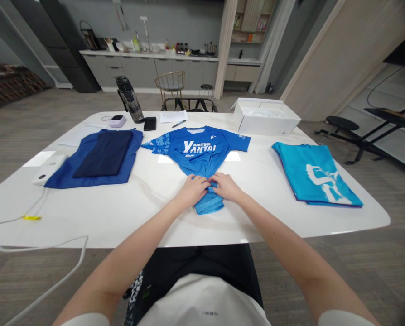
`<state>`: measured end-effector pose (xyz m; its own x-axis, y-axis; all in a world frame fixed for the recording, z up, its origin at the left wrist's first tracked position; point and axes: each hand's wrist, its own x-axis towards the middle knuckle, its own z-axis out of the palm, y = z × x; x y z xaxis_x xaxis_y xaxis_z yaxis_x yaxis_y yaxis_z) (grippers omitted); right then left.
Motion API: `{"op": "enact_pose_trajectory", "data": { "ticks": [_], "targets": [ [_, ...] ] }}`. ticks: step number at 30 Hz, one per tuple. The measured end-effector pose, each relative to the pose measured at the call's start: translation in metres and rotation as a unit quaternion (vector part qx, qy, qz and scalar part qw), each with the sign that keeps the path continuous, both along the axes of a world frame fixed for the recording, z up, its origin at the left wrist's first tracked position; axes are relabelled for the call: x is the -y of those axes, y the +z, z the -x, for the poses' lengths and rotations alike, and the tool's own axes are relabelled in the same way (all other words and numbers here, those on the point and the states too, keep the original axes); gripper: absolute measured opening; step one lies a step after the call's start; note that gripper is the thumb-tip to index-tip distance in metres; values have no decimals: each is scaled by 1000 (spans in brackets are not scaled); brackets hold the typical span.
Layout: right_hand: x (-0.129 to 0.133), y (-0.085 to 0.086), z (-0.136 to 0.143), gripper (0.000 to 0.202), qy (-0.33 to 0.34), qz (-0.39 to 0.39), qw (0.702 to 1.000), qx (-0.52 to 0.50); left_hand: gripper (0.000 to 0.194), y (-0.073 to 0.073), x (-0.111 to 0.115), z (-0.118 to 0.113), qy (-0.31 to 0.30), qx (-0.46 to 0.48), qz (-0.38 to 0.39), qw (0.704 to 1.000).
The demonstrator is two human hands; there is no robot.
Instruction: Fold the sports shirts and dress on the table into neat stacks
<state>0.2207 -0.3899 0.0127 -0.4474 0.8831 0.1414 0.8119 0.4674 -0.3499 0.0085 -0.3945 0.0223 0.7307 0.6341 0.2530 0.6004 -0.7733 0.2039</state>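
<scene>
A blue T-shirt (202, 156) with white "Marathon Yantai" lettering lies face up on the white table (161, 226), its collar away from me. Its lower part is gathered into a narrow bunch toward me, and a lighter blue end (209, 207) pokes out below my hands. My left hand (194, 188) grips the bunch from the left, fingers bent over the cloth. From the other side my right hand (225, 186) pinches the same bunch. The fingertips of both hands almost meet, and the cloth under them is hidden.
Folded dark blue garments (103, 156) lie at left, partly over a white power strip (42, 172) with a cable. On the right rests a folded turquoise shirt (318, 174). Farther back are a white box (267, 118), bottle (131, 102), black wallet-like item (150, 123), pen (179, 123) and paper (171, 117).
</scene>
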Motion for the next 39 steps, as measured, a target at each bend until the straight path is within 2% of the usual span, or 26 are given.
{"op": "enact_pose_trajectory", "data": {
  "ticks": [4, 7, 11, 14, 16, 20, 23, 25, 29, 34, 37, 39],
  "targets": [
    [13, 6, -4, 14, 28, 41, 997, -60, 23, 1, 8, 7, -5, 9, 7, 1000],
    [24, 10, -8, 13, 42, 106, 988, -102, 25, 5, 17, 30, 3, 60, 21, 998],
    [42, 15, -1, 14, 56, 156, 981, -101, 23, 9, 38, 64, 67, 121, 33, 990],
    [56, 19, 12, 23, 102, 114, 984, -94, 21, 9, 55, 80, 112, 107, 2, 988],
    [65, 19, 20, 29, 121, 68, 987, -78, 21, 8, 65, 85, 117, 74, -30, 990],
    [79, 14, 31, 38, 107, 23, 993, -37, 32, 3, 80, 83, 37, -3, -61, 997],
    [84, 5, 35, 32, 97, 23, 995, -16, 34, -3, 85, 76, -15, -31, -50, 998],
    [85, 1, 36, 28, 74, 28, 997, -11, 30, -7, 87, 74, -21, -31, -41, 998],
    [89, 1, 33, 31, 39, 44, 998, 1, 29, -5, 88, 84, 34, 25, -28, 999],
    [97, 14, 22, 42, 28, 61, 994, 85, 29, -1, 92, 121, 121, 65, -22, 990],
    [101, 20, 16, 35, 48, 75, 990, 107, 23, -3, 100, 136, 137, 51, -16, 989],
    [104, 21, 13, 26, 46, 78, 991, 96, 22, -2, 108, 137, 130, 54, -3, 990]
  ]
}}
